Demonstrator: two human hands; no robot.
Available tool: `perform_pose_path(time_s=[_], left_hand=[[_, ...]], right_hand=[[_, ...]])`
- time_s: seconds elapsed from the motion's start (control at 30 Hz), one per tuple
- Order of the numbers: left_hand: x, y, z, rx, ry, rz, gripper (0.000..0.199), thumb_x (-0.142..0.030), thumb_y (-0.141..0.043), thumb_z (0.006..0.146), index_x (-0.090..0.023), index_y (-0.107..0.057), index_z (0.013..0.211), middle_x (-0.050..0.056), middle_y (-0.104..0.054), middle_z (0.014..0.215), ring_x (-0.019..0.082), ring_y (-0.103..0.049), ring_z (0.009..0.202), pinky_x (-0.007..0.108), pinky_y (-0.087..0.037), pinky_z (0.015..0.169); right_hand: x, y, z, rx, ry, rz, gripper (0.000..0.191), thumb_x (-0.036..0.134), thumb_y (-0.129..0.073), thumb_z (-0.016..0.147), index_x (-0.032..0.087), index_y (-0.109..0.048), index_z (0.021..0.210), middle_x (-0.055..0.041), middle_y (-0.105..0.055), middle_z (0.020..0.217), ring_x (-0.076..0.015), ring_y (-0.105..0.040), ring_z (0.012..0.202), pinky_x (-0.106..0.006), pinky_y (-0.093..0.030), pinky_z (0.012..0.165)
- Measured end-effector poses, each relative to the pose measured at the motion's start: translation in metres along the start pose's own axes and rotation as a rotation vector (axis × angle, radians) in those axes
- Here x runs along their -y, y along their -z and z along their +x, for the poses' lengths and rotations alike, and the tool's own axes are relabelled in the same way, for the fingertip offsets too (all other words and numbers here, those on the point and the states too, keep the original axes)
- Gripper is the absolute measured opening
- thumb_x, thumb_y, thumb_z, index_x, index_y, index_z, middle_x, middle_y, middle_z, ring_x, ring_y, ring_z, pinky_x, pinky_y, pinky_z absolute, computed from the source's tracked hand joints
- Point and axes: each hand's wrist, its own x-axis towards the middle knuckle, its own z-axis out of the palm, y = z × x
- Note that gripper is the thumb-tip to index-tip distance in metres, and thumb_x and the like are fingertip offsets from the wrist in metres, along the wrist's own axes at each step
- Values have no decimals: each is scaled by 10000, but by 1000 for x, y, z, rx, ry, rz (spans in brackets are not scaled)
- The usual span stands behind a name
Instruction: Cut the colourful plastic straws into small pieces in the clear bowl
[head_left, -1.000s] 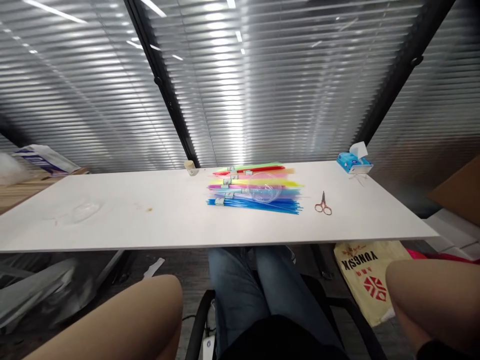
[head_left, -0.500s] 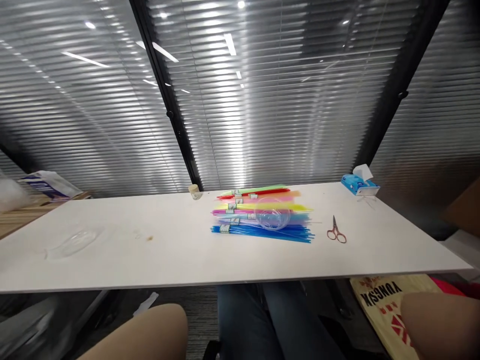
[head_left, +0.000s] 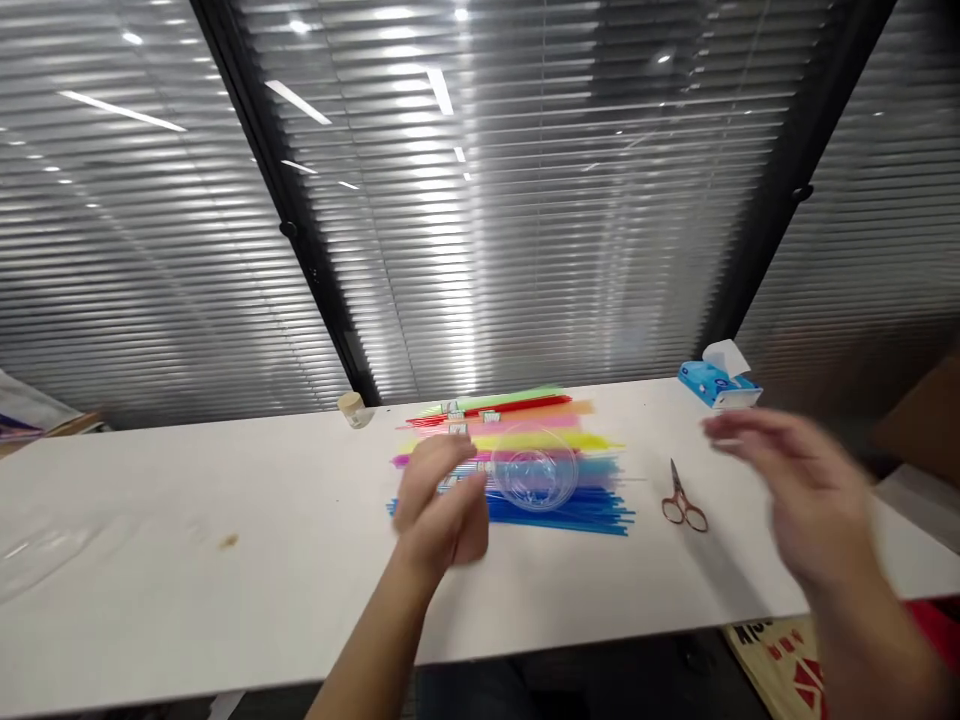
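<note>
Newly entered over the table point(head_left: 300, 590) were left hand point(head_left: 444, 505), digits apart, before bundled plastic strips point(head_left: 487, 441) under a clear bowl point(head_left: 536, 475), and right hand point(head_left: 814, 500), blurred, grip indeterminable, near scissors point(head_left: 679, 492): materials seemingly within reach.

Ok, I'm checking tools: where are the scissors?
In the head view, the scissors lie on the table, right of centre, between the bowl and the right hand.

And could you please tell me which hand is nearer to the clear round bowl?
Left. The left hand is just left of the clear round bowl; the right hand is farther off, to the bowl's right, beyond the scissors.
</note>
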Motion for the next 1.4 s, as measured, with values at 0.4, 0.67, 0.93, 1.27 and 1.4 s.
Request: perform_pose_path(time_s=[0.4, 0.67, 0.93, 1.27, 1.4], left_hand=[[95, -10, -84, 658, 197, 35, 241, -86, -483, 761, -199, -693, 801, 40, -711, 805, 182, -659, 738, 325, -540, 679], [100, -1, -91, 973, 361, 64, 206, -118, -592, 693, -227, -739, 788, 39, -722, 900, 231, -664, 857, 390, -511, 785], [99, -4, -95, 938, 351, 87, 176, -150, -590, 769, -226, -733, 837, 52, -723, 944, 231, -658, 888, 407, -500, 822], [97, -8, -96, 869, 309, 63, 141, -201, -559, 812, -204, -699, 831, 55, -728, 867, 222, -668, 836, 398, -496, 795], [94, -12, -95, 877, 294, 59, 140, -203, -553, 822, -208, -693, 826, 48, -725, 853, 208, -662, 816, 381, -495, 797]], right_hand=[[-155, -43, -60, 171, -41, -718, 345, 417, -479, 863, 158, -705, 876, -135, -720, 876, -305, -641, 809, -412, -478, 777], [-148, -37, -68, 53, -121, -845, 317, 389, -484, 847, 179, -720, 874, -121, -735, 885, -319, -617, 780, -413, -440, 725], [-142, -37, -69, 5, -141, -873, 306, 411, -551, 848, 172, -726, 924, -128, -730, 899, -327, -609, 839, -401, -394, 747], [-141, -38, -70, 43, -82, -939, 264, 321, -547, 892, 145, -738, 943, -125, -735, 930, -299, -588, 851, -364, -330, 725], [-141, -38, -69, 8, -80, -907, 270, 304, -528, 892, 138, -736, 939, -141, -727, 939, -304, -574, 864, -377, -326, 752]])
